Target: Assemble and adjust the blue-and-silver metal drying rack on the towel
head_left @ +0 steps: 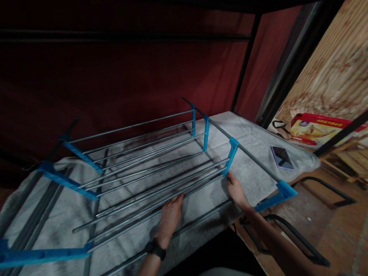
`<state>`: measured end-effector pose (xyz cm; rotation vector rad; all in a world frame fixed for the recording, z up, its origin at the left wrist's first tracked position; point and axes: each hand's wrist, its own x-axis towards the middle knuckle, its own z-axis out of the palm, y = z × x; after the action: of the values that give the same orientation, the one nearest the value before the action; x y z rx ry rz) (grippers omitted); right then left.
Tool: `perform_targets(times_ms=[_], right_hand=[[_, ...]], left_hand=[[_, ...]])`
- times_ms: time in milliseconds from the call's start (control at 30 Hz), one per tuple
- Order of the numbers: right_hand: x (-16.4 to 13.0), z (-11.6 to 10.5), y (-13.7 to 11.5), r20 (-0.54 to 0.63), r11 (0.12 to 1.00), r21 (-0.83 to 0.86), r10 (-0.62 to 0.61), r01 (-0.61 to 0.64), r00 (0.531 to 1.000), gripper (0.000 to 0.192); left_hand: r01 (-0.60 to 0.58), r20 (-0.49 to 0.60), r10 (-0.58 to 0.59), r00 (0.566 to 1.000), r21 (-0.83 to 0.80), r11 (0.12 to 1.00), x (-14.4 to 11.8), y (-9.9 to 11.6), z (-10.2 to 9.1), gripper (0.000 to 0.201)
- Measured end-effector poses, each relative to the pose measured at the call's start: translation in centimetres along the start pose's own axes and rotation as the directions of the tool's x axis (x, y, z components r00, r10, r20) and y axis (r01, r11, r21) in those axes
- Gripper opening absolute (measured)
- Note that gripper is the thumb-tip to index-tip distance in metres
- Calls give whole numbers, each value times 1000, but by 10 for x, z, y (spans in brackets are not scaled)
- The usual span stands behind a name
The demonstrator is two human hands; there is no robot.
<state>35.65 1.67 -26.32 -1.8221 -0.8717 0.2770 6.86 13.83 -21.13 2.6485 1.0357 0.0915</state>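
Observation:
A partly assembled rack of grey metal tubes and blue plastic brackets lies on a pale cloth (255,149). My left hand (171,213), with a dark watch on its wrist, is closed round a thin metal tube (136,218) in the front part of the rack. My right hand (235,189) grips the lower end of a blue bracket (231,155), where tube ends meet it; its fingertips are partly hidden. Another blue bracket (279,194) sits on the long side tube, right of that hand. At the left, the near bracket (43,255) joins several tubes. Some tubes have free left ends.
A phone (281,158) lies on the cloth at the right. Beyond it are a red and yellow box (322,129) and a wooden crate (364,164). Black metal frame bars (245,65) and dark red panels enclose the back. Curved black metal legs (331,190) stand over the tiled floor.

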Motion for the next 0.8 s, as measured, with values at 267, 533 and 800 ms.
perform_targets(times_ms=[267,533,800], right_hand=[[-5,0,-3,2,998,-24,63,-63,998,55],[-8,4,-3,-4,998,-45,50,-50,999,54],[-10,6,-6,12,991,-109,74,-72,997,55]], left_hand=[[-3,-1,3,1000,-7,1000,0,-7,8,49],[-11,11,11,1000,-24,1000,-4,-14,10,47],[-42,21,43,999,-28,999,-5,-12,7,49]])
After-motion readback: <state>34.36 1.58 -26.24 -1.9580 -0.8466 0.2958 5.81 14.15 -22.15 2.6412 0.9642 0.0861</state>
